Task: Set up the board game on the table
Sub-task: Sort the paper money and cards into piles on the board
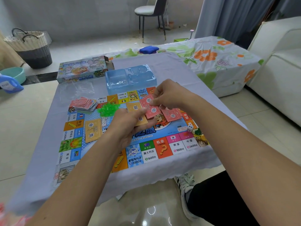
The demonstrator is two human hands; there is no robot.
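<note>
The colourful game board (146,154) lies flat on the table. Over its middle my left hand (128,126) holds a small stack of orange and red cards (138,110). My right hand (169,95) pinches a red card (147,101) at the top of that stack. More red cards (172,115) lie on the board under my right hand. An orange card pile (92,130) rests on the board's left part, with a heap of green plastic houses (108,109) behind it. A fanned deck of red-backed cards (83,104) sits at the board's far left corner. A white die (189,128) is near the right edge.
A blue plastic tray (130,79) and the game box (83,69) stand behind the board, with a clear plastic bag (78,90) beside them. A flowered cloth covers a low surface (219,62) at the right. A chair (153,15), a basket (31,48) and a sofa (280,70) surround the table.
</note>
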